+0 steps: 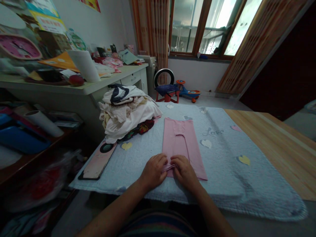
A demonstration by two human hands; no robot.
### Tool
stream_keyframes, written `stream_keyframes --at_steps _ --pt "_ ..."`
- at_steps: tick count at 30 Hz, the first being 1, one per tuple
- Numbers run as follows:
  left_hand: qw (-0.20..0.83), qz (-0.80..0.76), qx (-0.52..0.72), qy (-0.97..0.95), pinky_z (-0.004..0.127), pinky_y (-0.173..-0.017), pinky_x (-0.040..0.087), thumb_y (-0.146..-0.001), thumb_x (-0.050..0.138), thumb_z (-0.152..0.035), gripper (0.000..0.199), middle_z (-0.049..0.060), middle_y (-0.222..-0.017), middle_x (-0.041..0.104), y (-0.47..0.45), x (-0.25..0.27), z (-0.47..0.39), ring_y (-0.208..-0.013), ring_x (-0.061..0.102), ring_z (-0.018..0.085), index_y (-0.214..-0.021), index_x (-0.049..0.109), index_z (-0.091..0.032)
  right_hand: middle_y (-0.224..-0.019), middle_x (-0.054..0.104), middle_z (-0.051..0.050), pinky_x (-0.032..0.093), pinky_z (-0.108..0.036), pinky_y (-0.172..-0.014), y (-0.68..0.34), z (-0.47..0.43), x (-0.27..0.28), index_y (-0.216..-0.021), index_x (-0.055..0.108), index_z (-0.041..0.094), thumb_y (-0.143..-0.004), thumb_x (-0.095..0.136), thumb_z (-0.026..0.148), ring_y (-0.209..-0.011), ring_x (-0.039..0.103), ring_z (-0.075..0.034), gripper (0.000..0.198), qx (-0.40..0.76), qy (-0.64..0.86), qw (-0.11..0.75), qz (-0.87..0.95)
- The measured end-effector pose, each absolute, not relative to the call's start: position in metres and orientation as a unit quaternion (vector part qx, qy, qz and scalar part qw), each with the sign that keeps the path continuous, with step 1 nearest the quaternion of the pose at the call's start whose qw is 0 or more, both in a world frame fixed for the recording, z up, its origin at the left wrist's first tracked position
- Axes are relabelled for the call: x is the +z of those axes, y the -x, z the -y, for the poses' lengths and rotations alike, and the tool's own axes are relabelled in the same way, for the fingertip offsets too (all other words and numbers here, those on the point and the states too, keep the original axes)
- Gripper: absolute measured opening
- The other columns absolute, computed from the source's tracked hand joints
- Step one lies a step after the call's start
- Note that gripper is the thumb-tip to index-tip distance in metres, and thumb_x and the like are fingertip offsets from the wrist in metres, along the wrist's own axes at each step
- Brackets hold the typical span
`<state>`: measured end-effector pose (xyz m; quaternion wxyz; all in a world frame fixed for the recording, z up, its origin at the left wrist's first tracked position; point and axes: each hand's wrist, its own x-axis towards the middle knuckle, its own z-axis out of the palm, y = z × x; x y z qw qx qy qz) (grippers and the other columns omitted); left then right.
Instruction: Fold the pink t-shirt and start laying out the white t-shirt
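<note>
I have a table (278, 141) under a blue blanket (222, 177) on my feed; the blanket bears a clothes pile (128, 115), a phone (98, 161) and a pink garment (182, 144).

"How do the left arm (119, 205) and right arm (213, 209) lie?"
"Reaching forward, converging."
"Left hand (153, 171)?"
"Curled inward, pinching."
"Right hand (184, 171)?"
"Pinching too, just beside the left, back upward."

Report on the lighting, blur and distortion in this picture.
In the head view, glare washes out parts of the window; in the head view, the lower-left shelf is dim and soft, and the pink clock looks stretched; in the head view, the left hand, right hand and pink cloth are readable.
</note>
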<state>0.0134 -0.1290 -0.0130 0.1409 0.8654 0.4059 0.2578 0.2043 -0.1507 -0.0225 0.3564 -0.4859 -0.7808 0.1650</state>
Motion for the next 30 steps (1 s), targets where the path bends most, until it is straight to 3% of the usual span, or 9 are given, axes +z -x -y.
stream_keyframes --at_steps 9,23,30 --pt "0.103 -0.395 0.188 -0.893 0.035 -0.079 0.047 -0.076 0.054 -0.009 0.018 0.004 -0.092 0.061 -0.0108 -0.005 0.135 -0.089 0.055 0.022 -0.089 0.058 -0.022 -0.105 0.066 -0.006 0.044 -0.041 -0.097 -0.2058 0.1527 -0.0192 -0.093 0.063 0.023 -0.072 0.045 0.0 -0.108 0.055 -0.022 0.036 0.178 0.466 0.357 0.79" --pt "0.112 -0.377 0.199 -0.898 0.036 -0.078 0.045 -0.077 0.053 -0.008 0.02 0.004 -0.09 0.061 -0.0083 -0.0056 0.1383 -0.088 0.056 0.023 -0.09 0.059 -0.021 -0.097 0.061 -0.005 0.042 -0.039 -0.093 -0.2045 0.1551 -0.0156 -0.091 0.06 0.022 -0.07 0.048 0.002 -0.101 0.053 -0.023 0.031 0.177 0.466 0.346 0.795" --pt "0.128 -0.37 0.237 -0.889 0.039 -0.09 0.043 -0.074 0.056 -0.009 0.025 0.006 -0.105 0.062 -0.0085 -0.0037 0.1378 -0.101 0.054 0.025 -0.095 0.059 -0.022 -0.096 0.062 -0.005 0.042 -0.037 -0.089 -0.2047 0.1561 -0.0149 -0.088 0.06 0.021 -0.07 0.047 0.0 -0.098 0.052 -0.022 0.03 0.169 0.469 0.342 0.797"
